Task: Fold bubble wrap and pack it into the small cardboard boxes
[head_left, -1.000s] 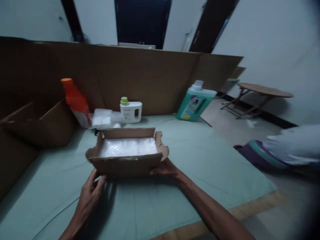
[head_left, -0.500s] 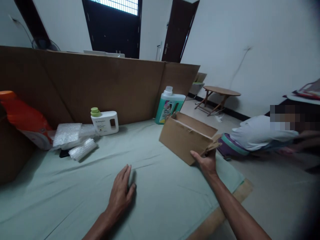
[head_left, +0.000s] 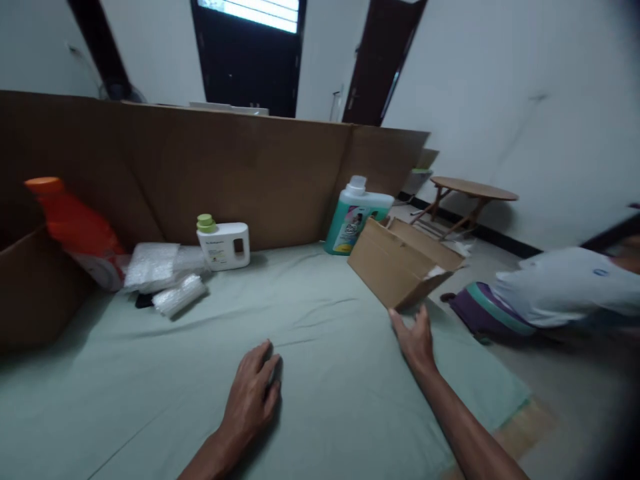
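An open cardboard box (head_left: 390,263) sits at the right side of the green cloth, tilted in view, in front of the teal bottle (head_left: 350,223). Just below its near corner is my right hand (head_left: 417,340), thumb and fingers spread and holding nothing; whether a fingertip still touches the cardboard I cannot tell. My left hand (head_left: 253,390) rests on the cloth at the middle front, its fingers loosely bent and apart, with nothing in it.
A white bottle with green cap (head_left: 225,247) stands by the cardboard partition (head_left: 240,177). Left of it lie bubble-wrapped items (head_left: 155,263) and a leaning orange bottle (head_left: 83,227). A person (head_left: 565,283) bends at the right, beyond the table edge, near a round wooden table (head_left: 473,188).
My right hand has let go of the cardboard box, which now sits farther back, closer to the teal bottle. The left hand has stayed on the cloth. The view has turned slightly left.
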`<action>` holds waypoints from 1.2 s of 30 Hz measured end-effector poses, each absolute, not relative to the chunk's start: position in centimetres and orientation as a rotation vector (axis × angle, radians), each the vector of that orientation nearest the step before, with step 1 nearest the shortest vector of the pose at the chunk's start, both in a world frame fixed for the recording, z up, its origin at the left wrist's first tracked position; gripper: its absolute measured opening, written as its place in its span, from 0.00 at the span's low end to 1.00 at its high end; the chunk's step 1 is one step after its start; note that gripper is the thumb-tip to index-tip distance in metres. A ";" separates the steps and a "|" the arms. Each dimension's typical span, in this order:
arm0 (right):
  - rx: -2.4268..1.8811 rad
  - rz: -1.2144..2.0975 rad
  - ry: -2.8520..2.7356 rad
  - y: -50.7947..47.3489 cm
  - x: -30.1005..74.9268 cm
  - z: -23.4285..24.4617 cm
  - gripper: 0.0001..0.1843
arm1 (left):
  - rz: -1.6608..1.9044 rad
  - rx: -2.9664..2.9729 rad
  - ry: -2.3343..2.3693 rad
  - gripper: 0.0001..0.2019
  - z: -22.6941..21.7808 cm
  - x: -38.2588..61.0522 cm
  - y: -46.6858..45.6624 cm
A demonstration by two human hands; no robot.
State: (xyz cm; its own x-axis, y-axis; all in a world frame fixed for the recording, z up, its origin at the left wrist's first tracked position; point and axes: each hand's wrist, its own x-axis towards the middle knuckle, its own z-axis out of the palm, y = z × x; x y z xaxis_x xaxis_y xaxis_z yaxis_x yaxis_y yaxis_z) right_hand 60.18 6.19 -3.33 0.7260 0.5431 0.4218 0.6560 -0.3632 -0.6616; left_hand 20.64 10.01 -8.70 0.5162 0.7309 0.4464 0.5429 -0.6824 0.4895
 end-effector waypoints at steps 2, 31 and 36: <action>-2.090 -0.054 -1.055 4.7 57.2 -5.0 0.43 | 0.892 2.473 1.069 0.20 -7.4 21.0 9.8; -1.104 0.000 -2.361 17.9 27.6 -7.4 0.19 | 1.064 2.164 2.453 0.07 10.0 -13.8 26.1; -1.122 0.064 -2.338 17.7 27.4 -7.0 0.19 | 1.068 2.298 2.462 0.08 9.6 -11.3 20.5</action>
State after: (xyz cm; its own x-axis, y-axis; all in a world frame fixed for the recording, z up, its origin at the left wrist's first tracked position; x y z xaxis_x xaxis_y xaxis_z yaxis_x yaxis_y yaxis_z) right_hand 27.43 17.75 -6.97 -0.5068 0.7357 0.4494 0.7101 0.6518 -0.2663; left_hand -11.32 20.48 9.62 -0.1105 0.7570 0.6440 0.9875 0.0103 0.1573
